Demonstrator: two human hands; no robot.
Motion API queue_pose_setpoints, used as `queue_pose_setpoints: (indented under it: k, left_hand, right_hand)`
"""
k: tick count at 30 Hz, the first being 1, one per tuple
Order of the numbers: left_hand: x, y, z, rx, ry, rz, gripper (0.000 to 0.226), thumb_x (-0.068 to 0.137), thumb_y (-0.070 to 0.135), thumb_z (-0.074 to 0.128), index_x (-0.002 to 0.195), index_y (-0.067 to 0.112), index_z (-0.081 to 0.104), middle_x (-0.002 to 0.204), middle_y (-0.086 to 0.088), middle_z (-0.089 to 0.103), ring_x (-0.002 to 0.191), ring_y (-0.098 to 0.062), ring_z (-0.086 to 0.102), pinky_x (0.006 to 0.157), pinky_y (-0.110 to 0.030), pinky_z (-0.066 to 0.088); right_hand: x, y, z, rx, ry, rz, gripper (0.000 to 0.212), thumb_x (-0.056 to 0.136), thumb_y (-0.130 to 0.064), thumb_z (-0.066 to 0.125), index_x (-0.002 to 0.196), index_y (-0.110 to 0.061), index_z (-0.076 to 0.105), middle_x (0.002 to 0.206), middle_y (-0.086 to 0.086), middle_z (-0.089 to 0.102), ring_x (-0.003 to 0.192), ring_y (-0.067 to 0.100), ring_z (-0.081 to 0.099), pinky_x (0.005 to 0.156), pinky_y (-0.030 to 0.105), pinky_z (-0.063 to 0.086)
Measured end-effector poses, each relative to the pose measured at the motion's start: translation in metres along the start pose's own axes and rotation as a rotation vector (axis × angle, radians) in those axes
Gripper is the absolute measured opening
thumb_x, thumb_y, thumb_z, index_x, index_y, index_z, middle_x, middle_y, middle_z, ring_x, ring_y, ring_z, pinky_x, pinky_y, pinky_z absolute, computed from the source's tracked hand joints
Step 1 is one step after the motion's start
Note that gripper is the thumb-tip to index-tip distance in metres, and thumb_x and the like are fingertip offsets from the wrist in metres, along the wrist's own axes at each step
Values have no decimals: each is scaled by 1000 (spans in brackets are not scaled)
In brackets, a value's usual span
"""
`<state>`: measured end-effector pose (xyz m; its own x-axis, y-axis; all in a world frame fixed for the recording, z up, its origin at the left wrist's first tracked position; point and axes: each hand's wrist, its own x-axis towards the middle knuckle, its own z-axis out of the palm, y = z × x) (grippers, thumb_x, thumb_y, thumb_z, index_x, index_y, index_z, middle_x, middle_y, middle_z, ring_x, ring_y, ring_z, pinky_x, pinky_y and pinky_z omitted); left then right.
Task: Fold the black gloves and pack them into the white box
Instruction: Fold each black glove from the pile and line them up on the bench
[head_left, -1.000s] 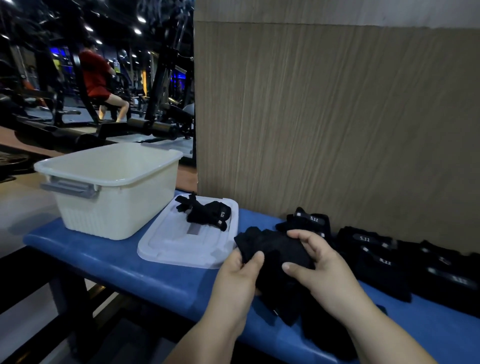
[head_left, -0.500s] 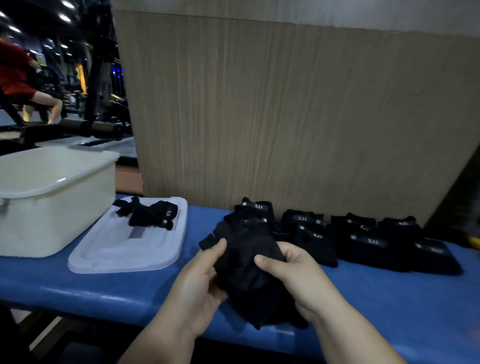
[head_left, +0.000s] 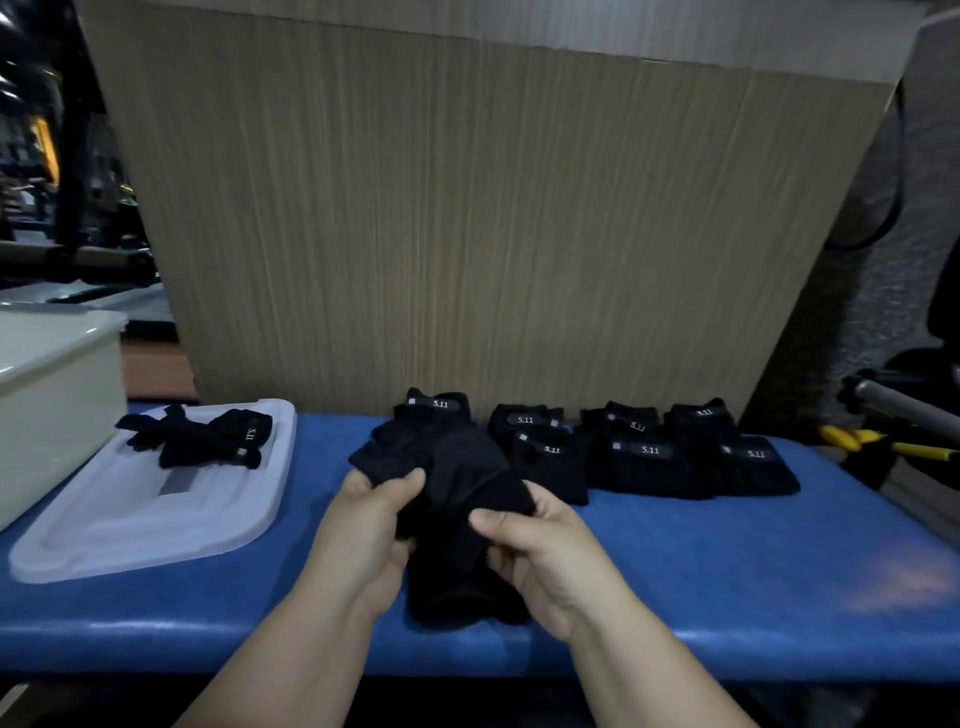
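The wooden panel (head_left: 493, 234) stands at 12 o'clock, behind the blue bench (head_left: 727, 545). The white box (head_left: 52, 395) sits at 10 o'clock on the bench's left end. The clear lid (head_left: 156, 519) lies flat just beside it at 9 o'clock. A row of gloves (head_left: 649, 452) marked 5.11 lies at 1 o'clock against the panel. You hold one black glove (head_left: 457, 483) at centre, above the bench. Your left hand (head_left: 369, 525) pinches its left edge with the thumb on top. Your right hand (head_left: 545, 545) clasps its right edge the same way. A bundled glove (head_left: 202, 436) rests on the lid. Yellow pliers (head_left: 852, 439) lie at 3 o'clock.
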<state>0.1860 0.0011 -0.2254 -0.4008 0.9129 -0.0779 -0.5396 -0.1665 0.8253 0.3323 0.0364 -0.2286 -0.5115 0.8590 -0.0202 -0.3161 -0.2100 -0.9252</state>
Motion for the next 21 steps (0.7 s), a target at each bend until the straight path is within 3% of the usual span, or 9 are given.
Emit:
queue_pose_setpoints:
  k: [4, 8, 12, 16, 19, 21]
  left_hand:
    - [1, -5, 2, 151, -111, 27, 33, 88, -1, 59, 119, 13, 58, 109, -9, 72, 97, -24, 70, 71, -32, 55]
    - [10, -14, -8, 593, 57, 182, 44, 85, 12, 70, 121, 24, 48, 99, 3, 70, 91, -15, 67, 78, -26, 50]
    - [7, -20, -21, 909, 77, 284, 28, 87, 18, 67, 108, 29, 52, 91, 10, 67, 83, -1, 61, 66, -9, 40]
    - [3, -29, -27, 1173, -31, 319, 17, 89, 21, 61, 97, 36, 55, 89, 18, 66, 87, 5, 59, 72, -7, 40]
    - [2, -32, -28, 1246, -75, 319, 19, 92, 23, 56, 99, 40, 53, 93, 23, 64, 92, 8, 56, 75, -6, 39]
    - [3, -31, -29, 1246, -61, 323, 15, 94, 26, 53, 100, 39, 55, 92, 24, 66, 92, 6, 57, 75, -11, 41]
  right_hand:
    - [0, -9, -10, 166, 126, -27, 22, 69, -1, 69, 87, -12, 65, 83, 9, 70, 70, 19, 66, 66, 30, 49]
    - [2, -20, -15, 354, 257, -10, 19, 87, -3, 58, 103, -12, 63, 93, 9, 74, 83, 22, 70, 72, 37, 54]
    - [5, -33, -17, 349, 298, -113, 14, 94, -6, 52, 98, -13, 64, 96, 11, 74, 92, 26, 68, 82, 46, 52]
    - [7, -38, -20, -31, 237, -247, 19, 98, -15, 50, 108, -19, 67, 103, 1, 74, 101, 15, 68, 89, 33, 50]
    - [9, -30, -22, -545, 277, -408, 22, 95, -13, 57, 102, -31, 68, 107, -7, 71, 102, 5, 64, 95, 16, 44]
    - [8, -22, -24, -1003, 276, -553, 32, 91, -9, 60, 112, -32, 67, 115, -8, 66, 111, 6, 59, 96, 4, 34]
